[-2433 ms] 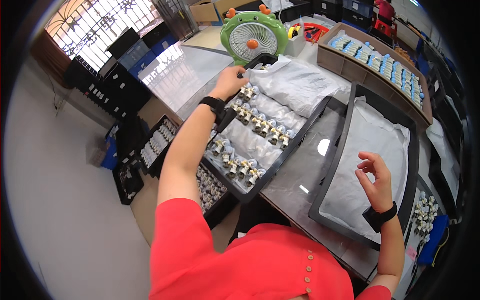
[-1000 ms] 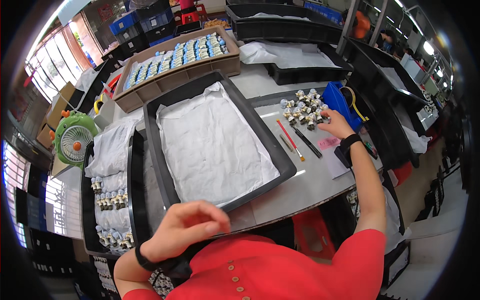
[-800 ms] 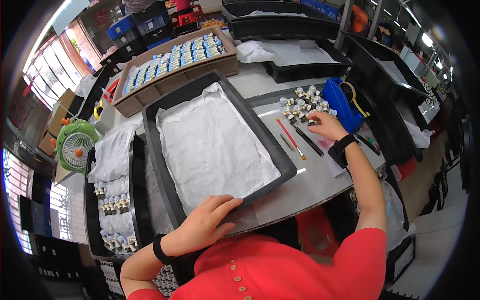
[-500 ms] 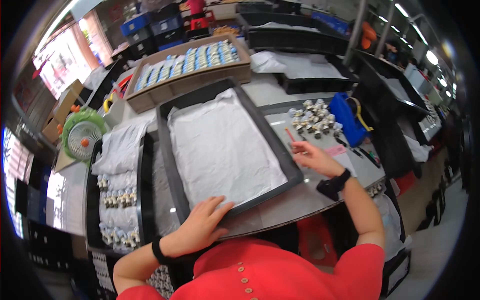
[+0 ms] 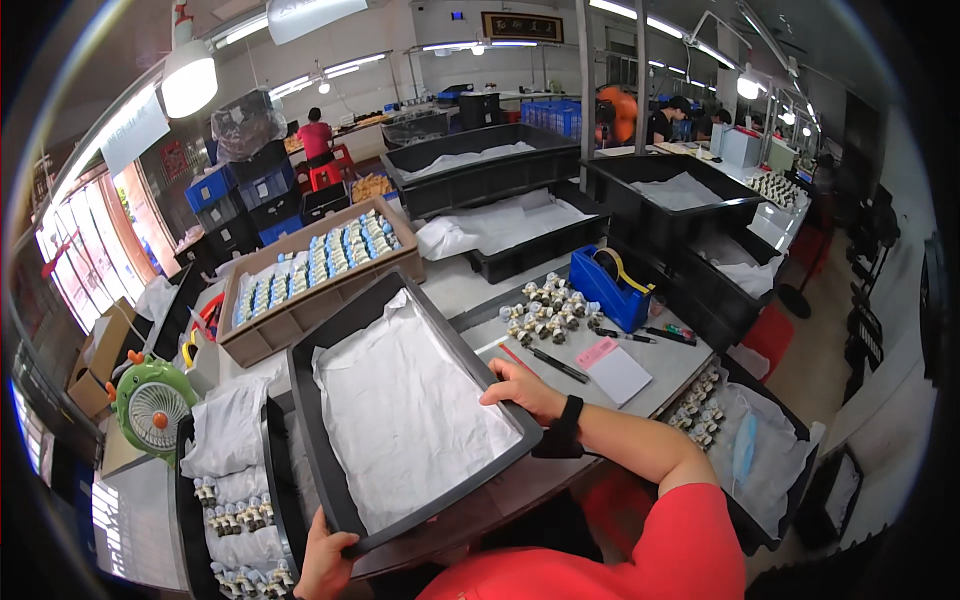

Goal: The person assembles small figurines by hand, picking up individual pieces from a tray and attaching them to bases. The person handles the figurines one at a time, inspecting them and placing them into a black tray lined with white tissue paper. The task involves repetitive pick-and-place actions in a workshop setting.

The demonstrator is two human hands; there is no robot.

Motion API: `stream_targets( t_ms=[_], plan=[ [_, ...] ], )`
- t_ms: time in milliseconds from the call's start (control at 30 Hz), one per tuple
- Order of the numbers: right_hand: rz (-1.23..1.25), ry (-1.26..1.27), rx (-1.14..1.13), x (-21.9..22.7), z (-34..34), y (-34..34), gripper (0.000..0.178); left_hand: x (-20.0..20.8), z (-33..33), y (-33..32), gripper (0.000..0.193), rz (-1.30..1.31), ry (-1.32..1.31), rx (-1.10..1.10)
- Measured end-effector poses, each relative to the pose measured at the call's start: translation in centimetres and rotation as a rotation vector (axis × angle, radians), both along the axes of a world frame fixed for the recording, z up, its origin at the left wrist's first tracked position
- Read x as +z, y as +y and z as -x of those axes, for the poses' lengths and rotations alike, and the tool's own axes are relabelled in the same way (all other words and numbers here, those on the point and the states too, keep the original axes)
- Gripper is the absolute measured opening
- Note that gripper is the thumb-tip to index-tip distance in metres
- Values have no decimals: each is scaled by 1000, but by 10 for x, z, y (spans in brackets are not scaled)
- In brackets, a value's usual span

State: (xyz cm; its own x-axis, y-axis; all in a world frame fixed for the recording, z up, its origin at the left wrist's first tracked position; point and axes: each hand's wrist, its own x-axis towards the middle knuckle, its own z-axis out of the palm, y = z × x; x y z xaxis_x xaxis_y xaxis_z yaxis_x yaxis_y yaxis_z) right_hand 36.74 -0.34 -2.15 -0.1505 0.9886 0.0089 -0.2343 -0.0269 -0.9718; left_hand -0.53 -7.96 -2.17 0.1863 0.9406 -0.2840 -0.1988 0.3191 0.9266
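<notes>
My left hand (image 5: pixel 325 562) grips the near left corner of a black plastic tray (image 5: pixel 458 345), thumb over the rim. My right hand (image 5: pixel 524 392) is closed on the tray's right rim near its near corner, fingers reaching inside. Wrinkled white paper (image 5: pixel 410 410) lines the tray, and nothing lies on it. The tray's near end appears tilted up off the table. Right of it is a pile of small white and blue figurine-like pieces (image 5: pixel 550 310). A red pencil-like stick, a black pen (image 5: pixel 558 365) and a notepad (image 5: pixel 617 372) lie near my right hand.
A blue tape dispenser (image 5: pixel 612 290) stands behind the notepad. At left are a green fan (image 5: pixel 150 400) and a narrow black tray of pieces (image 5: pixel 283 470). A brown crate (image 5: pixel 320 335) of pieces stands behind. Black bins (image 5: pixel 500 180) fill the back; people work farther off.
My left hand has moved to the tray's near left corner and my right hand from the table onto its right rim. The tray's near end has risen. The view has tipped up.
</notes>
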Motion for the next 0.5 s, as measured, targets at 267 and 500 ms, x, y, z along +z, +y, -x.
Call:
stream_targets(
  t_ms=[267,500],
  plan=[
    [-68,65,-216,85,-56,-84,25,94,-51,-35,70,-174,21,-135],
    [-264,273,-461,145,-107,-135,25,118,-91,-19,61,-570,-111,-311]
  ],
)
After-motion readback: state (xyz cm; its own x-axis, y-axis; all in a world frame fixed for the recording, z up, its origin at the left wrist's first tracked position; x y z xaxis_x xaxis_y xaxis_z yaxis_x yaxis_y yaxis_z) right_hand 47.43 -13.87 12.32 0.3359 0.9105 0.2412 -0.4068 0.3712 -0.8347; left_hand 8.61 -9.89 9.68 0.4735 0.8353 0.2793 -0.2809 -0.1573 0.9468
